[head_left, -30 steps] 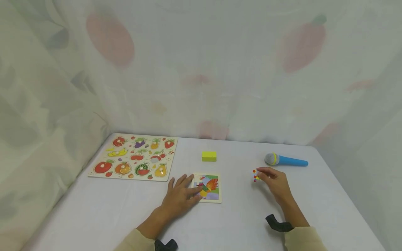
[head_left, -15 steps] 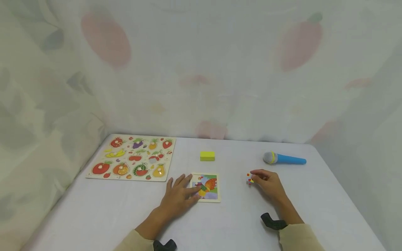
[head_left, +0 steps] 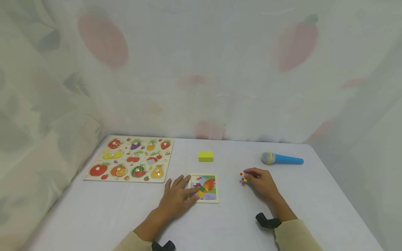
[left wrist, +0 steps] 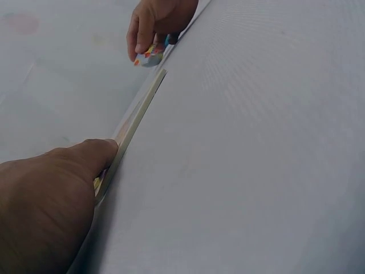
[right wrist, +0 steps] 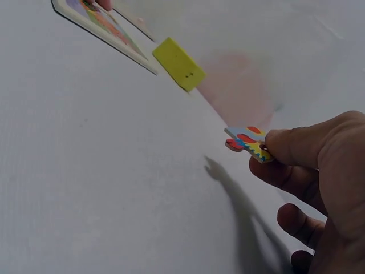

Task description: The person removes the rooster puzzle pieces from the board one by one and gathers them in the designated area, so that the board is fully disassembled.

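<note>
My right hand (head_left: 263, 184) pinches a small jigsaw puzzle piece (right wrist: 251, 142) between thumb and fingers, held above the table to the right of a framed puzzle. Red, yellow and blue print shows on the piece. With fingers spread, my left hand (head_left: 176, 198) rests on the left side of the square framed puzzle (head_left: 211, 188), which pictures a colourful bird. Its fingers cover part of that picture. In the left wrist view the puzzle frame (left wrist: 137, 123) appears edge-on beside the thumb.
A fruit puzzle board (head_left: 128, 158) lies at the back left. Behind the framed puzzle sits a yellow block (head_left: 205, 157). A blue toy microphone (head_left: 284, 159) lies at the back right. Printed cloth walls (head_left: 201, 69) enclose the white table (head_left: 232, 223).
My right hand has moved left with the puzzle piece, closer to the framed puzzle. The left hand stays on the framed puzzle. The whole head view has shifted slightly.
</note>
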Demonstrator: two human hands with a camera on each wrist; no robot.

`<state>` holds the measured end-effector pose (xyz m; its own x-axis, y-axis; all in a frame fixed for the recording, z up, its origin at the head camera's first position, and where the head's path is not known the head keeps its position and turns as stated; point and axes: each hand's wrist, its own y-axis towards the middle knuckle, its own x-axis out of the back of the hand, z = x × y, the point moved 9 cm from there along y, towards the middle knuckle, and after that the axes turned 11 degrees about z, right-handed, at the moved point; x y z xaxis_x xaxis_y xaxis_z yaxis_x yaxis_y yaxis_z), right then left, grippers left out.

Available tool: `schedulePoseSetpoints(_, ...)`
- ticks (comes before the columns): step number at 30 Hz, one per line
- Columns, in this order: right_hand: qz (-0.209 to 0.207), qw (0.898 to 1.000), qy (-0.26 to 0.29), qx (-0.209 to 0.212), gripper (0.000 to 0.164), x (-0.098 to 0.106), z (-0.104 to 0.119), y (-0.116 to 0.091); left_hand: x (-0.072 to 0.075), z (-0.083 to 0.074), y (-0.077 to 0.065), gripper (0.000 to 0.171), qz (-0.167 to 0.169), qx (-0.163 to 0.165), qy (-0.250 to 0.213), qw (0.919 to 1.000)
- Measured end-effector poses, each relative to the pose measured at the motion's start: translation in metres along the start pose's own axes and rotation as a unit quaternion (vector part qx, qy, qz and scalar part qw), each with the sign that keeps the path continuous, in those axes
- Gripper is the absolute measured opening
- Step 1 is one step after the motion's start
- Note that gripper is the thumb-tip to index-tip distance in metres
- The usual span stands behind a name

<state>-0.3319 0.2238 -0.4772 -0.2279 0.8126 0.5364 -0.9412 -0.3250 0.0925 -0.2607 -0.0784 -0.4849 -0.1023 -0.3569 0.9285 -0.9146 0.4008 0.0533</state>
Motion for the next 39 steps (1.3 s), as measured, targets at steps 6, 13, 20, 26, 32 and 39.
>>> schedulePoseSetpoints(6,-0.017,1.000,-0.020,-0.007,0.015,-0.002,-0.003,0.008,0.000,0.000,0.001,0.036,-0.001,-0.004,0.006,1.0000)
schedulePoseSetpoints(13,-0.039,0.997,-0.055,-0.026,0.015,0.001,-0.009,0.019,-0.002,0.000,0.000,0.035,0.000,-0.005,0.000,1.0000)
schedulePoseSetpoints(20,-0.016,0.999,-0.041,-0.020,0.014,-0.001,-0.005,0.030,-0.003,-0.001,-0.001,0.035,-0.003,-0.007,0.002,1.0000)
schedulePoseSetpoints(26,-0.012,0.997,-0.070,-0.028,0.015,-0.005,-0.005,0.033,0.000,-0.002,-0.002,0.035,-0.008,-0.012,0.006,0.9999)
schedulePoseSetpoints(32,-0.028,0.995,-0.094,-0.035,0.015,-0.007,-0.008,0.036,0.001,0.000,-0.001,0.035,-0.012,-0.013,0.006,0.9998)
schedulePoseSetpoints(39,-0.032,0.995,-0.075,-0.066,0.018,-0.001,-0.013,0.034,-0.001,0.001,0.000,0.034,-0.011,-0.012,0.000,0.9999)
